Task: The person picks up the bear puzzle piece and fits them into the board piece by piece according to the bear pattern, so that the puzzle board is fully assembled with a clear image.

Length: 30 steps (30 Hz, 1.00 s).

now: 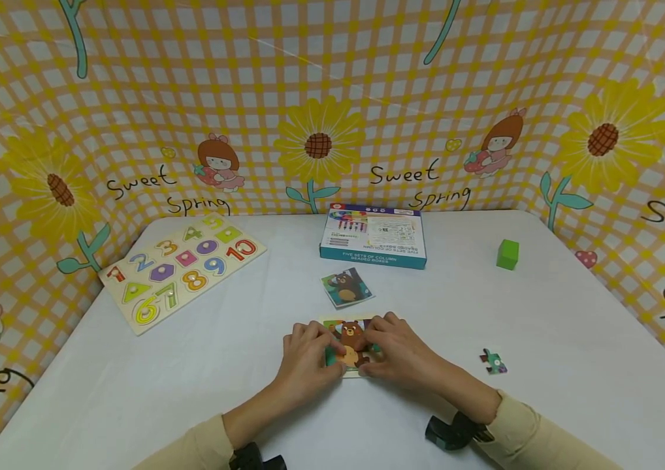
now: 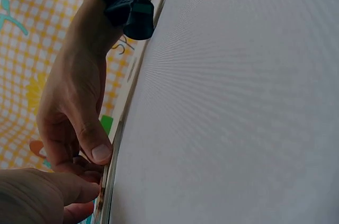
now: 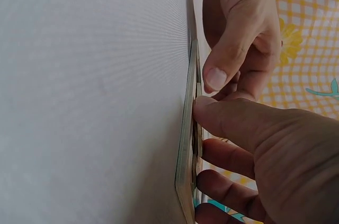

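Observation:
A bear jigsaw puzzle [image 1: 351, 334] lies in a pale, thin tray on the white table, in front of the person. From its left side the left hand [image 1: 309, 356] reaches over, with bent fingers and thumb gripping at the pieces. The right hand [image 1: 400, 349] holds at the right side, its thumb low and its fingers curled over the picture. In the right wrist view, a puzzle piece [image 3: 199, 121] stands slightly above the tray [image 3: 185, 152] by the right thumb. Fingers hide parts of the puzzle. One loose teal puzzle piece [image 1: 494, 361] lies to the right.
Just beyond the puzzle lies a bear picture card [image 1: 347, 288]. Behind it is a flat box [image 1: 373, 236]. A wooden number board [image 1: 182, 271] sits at the left, and a green block [image 1: 507, 254] at the back right. Checked cloth [image 1: 321, 72] walls enclose the table.

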Tool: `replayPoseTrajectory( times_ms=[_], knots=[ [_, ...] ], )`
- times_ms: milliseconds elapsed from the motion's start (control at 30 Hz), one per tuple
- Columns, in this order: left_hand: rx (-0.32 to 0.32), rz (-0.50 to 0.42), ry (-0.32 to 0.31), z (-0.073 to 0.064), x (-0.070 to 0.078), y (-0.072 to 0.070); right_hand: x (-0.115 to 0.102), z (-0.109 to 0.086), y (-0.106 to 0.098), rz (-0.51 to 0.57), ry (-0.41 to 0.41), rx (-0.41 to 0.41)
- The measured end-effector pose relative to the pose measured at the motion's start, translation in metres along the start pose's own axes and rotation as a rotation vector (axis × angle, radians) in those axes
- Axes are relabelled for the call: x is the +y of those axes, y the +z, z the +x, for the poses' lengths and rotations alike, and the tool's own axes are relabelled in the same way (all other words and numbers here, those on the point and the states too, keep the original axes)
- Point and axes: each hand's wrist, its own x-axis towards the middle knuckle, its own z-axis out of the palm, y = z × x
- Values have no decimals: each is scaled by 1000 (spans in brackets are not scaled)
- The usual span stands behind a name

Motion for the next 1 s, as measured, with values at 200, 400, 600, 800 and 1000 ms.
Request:
replayPoseTrajectory(
  times_ms=[200, 400, 600, 800, 1000],
  knots=[
    [-7, 13, -13, 1, 2, 2, -1, 0, -1, 6, 12, -8],
    [-13, 27, -15, 2, 2, 3, -1, -1, -2, 18, 28, -17],
    [-24, 30, -27, 2, 2, 4, 2, -3, -2, 35, 27, -4],
    [-24, 28, -30, 2, 3, 3, 2, -3, -1, 55, 27, -2],
    [-22, 27, -29, 2, 3, 3, 1, -2, 0, 52, 31, 0]
  ],
)
